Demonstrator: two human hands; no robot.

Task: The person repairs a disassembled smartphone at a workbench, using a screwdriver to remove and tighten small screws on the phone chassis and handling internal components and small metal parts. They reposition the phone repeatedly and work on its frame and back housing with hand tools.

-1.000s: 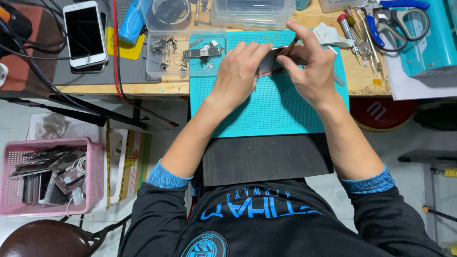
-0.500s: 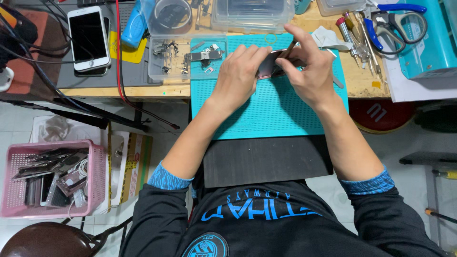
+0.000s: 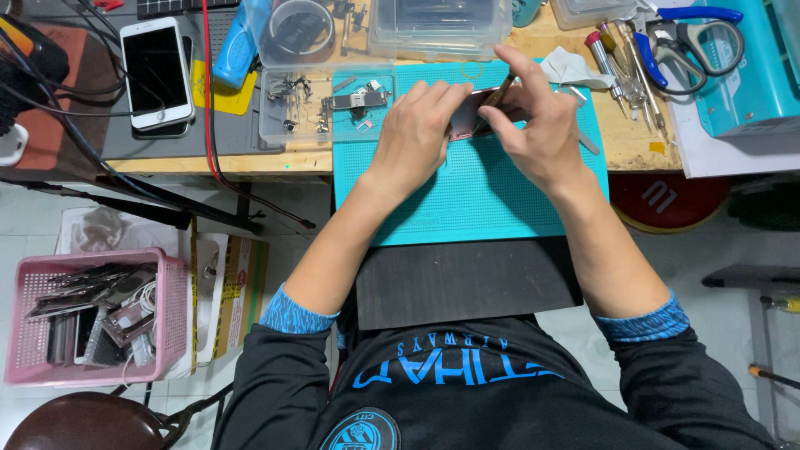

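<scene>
I see the left hand (image 3: pixel 414 137) clamped on a dark flat phone body (image 3: pixel 477 112), lying left-right across the teal mat (image 3: pixel 467 200); right hand (image 3: pixel 542 133) fingers pinch a thin brown tool (image 3: pixel 498 90) angled down into it.

Phone repair workshop: wooden bench (image 3: pixel 633 146) carries a teal work mat (image 3: pixel 467 200), screwdrivers (image 3: pixel 612 54), clear parts trays (image 3: pixel 287 112); pink basket (image 3: pixel 25 333) of dismantled phones on floor.

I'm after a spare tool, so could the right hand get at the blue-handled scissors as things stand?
Probably yes: the scissors lie uncovered on the bench just beyond the right hand, but its fingers grip a thin tool first.
</scene>
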